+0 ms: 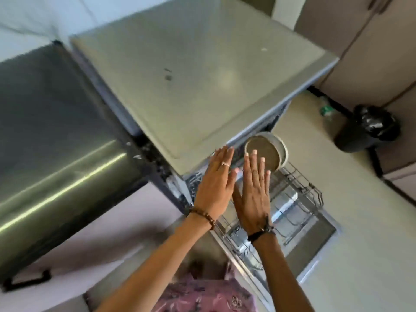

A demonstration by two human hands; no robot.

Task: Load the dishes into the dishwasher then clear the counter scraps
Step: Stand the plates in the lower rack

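Head view shows the bowl (266,153), pale and round, tipped on its side at the far end of the dishwasher rack (299,188), with its underside turned toward me. I operate from a distance, and I locate the bowl just below the front edge of the dishwasher top (191,75), where the pulled-out rack meets the machine's opening. My right hand (253,199) extends flat toward the bowl. All its fingers are straight and slightly spread, and the fingertips (254,154) overlap the bowl's base. I judge that they press on it, but I cannot confirm contact from this angle. My left hand (215,183) lies beside the right, also flat with straight fingers. Its tips reach the lip of the dishwasher top, and it holds nothing. Neither hand wraps around any object. Risk assessment: the bowl stands on edge and no finger curls around it, so a push that lands off centre could roll it sideways or drop it through the rack tines. A push on the rack with the bowl unseated could knock its rim against the machine's frame. Beyond the rack, the open dishwasher door (315,244) lies low at the right. A steel refrigerator (56,143) stands to the left, and a bin with a black liner (369,129) sits well apart on the floor at the right.
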